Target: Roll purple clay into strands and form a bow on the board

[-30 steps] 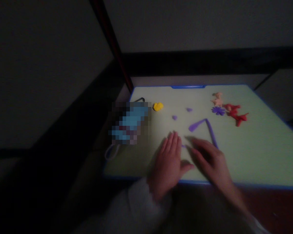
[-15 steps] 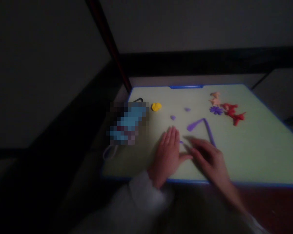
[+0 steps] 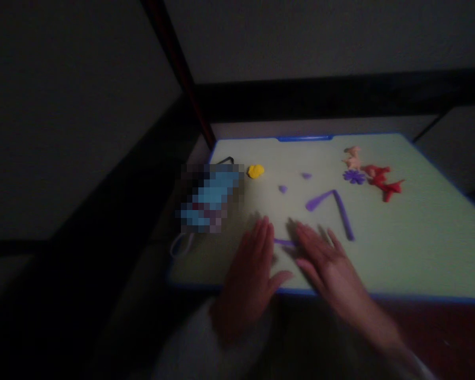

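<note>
Near the front edge of the tabletop [image 3: 415,253], the left hand [image 3: 248,272] and right hand [image 3: 330,266] are palm down, a thin purple strip [image 3: 285,242] showing between them. A yellow lump [image 3: 255,171] sits toward the far left corner.

The pale table [image 3: 411,258], rimmed in blue, carries a blurred-out blue item [image 3: 216,192] along its left edge and a yellow lump [image 3: 255,171] toward the far left corner. Toward the far right corner lie peach-coloured figures [image 3: 353,162], a purple flower shape [image 3: 354,177] and red figures [image 3: 390,188], close together. Across the middle are two small purple bits [image 3: 283,189] and a sharply angled purple strip [image 3: 343,215], with a thin purple strip [image 3: 285,243], its ends hidden, toward the near edge.
</note>
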{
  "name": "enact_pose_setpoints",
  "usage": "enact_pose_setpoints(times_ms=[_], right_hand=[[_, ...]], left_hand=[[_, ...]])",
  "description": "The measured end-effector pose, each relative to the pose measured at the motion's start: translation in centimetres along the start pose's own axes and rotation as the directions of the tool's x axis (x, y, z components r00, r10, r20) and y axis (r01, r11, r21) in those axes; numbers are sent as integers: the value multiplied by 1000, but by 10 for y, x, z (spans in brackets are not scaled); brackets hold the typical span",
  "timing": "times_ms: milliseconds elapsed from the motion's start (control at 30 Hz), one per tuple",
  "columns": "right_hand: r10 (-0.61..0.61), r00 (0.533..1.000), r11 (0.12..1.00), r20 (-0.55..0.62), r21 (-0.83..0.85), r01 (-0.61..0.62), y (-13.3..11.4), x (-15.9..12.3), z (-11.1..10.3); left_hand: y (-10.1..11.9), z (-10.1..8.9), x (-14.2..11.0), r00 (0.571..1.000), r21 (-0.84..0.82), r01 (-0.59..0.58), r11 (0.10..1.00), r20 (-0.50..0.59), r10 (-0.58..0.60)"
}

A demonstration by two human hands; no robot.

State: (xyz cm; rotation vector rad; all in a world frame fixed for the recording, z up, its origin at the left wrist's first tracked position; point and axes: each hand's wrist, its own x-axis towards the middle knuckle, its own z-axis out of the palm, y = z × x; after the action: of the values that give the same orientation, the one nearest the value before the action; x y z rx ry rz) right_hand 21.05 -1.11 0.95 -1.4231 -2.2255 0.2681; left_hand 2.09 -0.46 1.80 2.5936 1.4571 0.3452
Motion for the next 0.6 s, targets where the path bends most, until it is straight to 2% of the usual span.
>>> enact_pose_setpoints(times_ms=[100, 200, 433, 600], right_hand=[[-51, 994, 989, 93, -130, 63, -7, 1, 11], [-50, 992, 978, 115, -196, 73, -7, 1, 17], [-78, 987, 966, 143, -233, 110, -9, -12, 15], [-15, 992, 969, 123, -244, 45, -4, 2, 15]], left_hand=[[-11, 5, 4, 998, 48, -14, 999, 55, 12], [-13, 9, 7, 997, 97, -12, 995, 80, 4], [-6, 11, -10, 999, 105, -23, 994, 44, 18], [-10, 10, 7, 997, 62, 33, 998, 69, -38]])
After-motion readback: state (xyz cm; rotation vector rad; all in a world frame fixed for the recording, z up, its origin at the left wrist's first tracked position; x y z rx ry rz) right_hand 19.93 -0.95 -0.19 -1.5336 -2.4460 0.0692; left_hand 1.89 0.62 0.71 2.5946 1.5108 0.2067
